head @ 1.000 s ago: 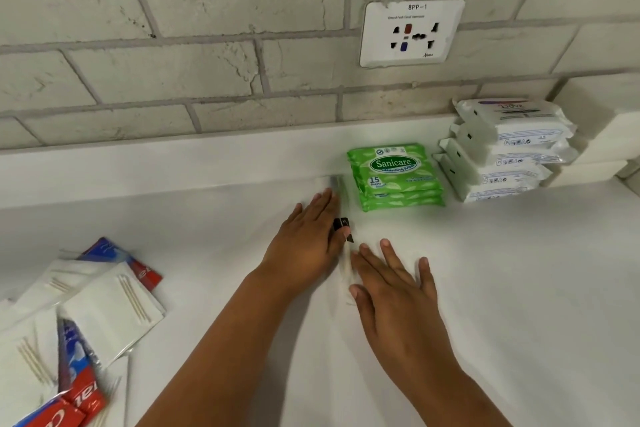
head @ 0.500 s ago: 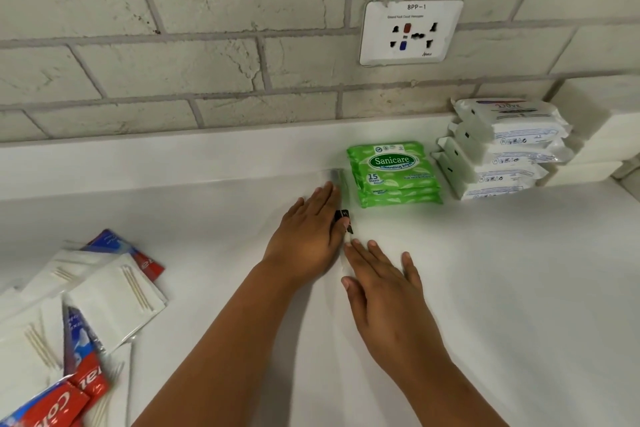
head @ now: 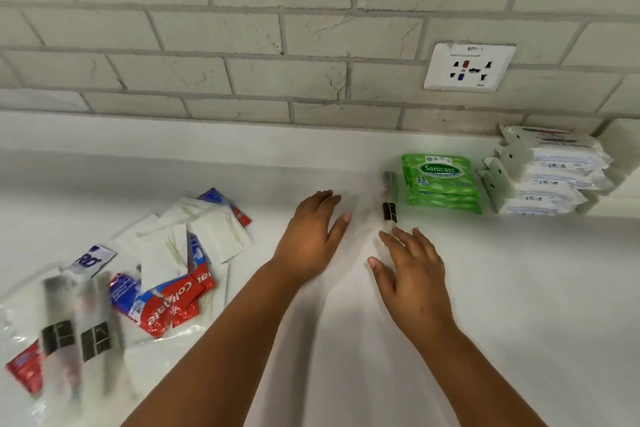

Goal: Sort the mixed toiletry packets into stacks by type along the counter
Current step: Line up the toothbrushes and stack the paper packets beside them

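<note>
A clear toothbrush packet (head: 389, 204) with a black label lies on the white counter (head: 519, 288), just left of the green Sanicare wipes stack (head: 441, 184). A stack of white wipe packs (head: 547, 173) stands at the far right. My left hand (head: 311, 236) lies flat and apart from the packet, to its left. Fingertips of my right hand (head: 412, 270), held flat, touch the packet's near end. The mixed pile (head: 162, 274) at the left holds red Colgate sachets, white toothpick packets and two more clear toothbrush packets (head: 79, 336).
A brick wall with a white power socket (head: 469, 66) rises behind the counter's raised back ledge (head: 207, 142). A white block (head: 623, 149) sits in the right corner behind the white packs.
My left hand has slid left off the toothbrush packet. The view has swung left, bringing more of the mixed pile into sight. My right hand stays at the packet's near end.
</note>
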The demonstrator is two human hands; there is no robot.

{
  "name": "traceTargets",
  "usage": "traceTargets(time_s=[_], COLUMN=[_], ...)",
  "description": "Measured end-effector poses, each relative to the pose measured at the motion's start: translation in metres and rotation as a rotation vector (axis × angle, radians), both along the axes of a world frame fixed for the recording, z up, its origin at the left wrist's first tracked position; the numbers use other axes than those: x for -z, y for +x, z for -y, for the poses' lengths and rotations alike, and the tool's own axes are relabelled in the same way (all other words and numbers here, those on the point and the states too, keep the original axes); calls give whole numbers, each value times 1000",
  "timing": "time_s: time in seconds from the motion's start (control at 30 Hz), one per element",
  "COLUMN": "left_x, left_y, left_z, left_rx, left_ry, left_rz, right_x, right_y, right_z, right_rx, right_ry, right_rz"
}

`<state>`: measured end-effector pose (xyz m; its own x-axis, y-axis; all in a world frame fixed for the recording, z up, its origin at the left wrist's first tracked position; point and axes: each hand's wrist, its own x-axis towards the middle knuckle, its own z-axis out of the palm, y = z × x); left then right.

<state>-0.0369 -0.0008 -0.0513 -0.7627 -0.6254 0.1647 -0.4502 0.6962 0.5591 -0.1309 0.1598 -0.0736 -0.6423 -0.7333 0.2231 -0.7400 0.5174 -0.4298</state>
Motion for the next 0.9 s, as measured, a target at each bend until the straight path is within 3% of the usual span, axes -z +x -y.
traceTargets(time_s=[0.17,0.37,0.63,0.9], left_x=[-21,-35,-16,9], left_y=[91,198,325,356], left_z=[12,34,86,101], left_rx=[-237,-343,-541,-441], left_ry=[0,-25,-1,-206], left_rz=[15,13,184,327], right_x=[-18,-36,-36,-25], right_y=[64,158,272,316], right_z=[30,74,126,150], right_rx=[-124,-271,-398,-292], right_ry=[-37,66,47,267], right_rz=[23,60,181,181])
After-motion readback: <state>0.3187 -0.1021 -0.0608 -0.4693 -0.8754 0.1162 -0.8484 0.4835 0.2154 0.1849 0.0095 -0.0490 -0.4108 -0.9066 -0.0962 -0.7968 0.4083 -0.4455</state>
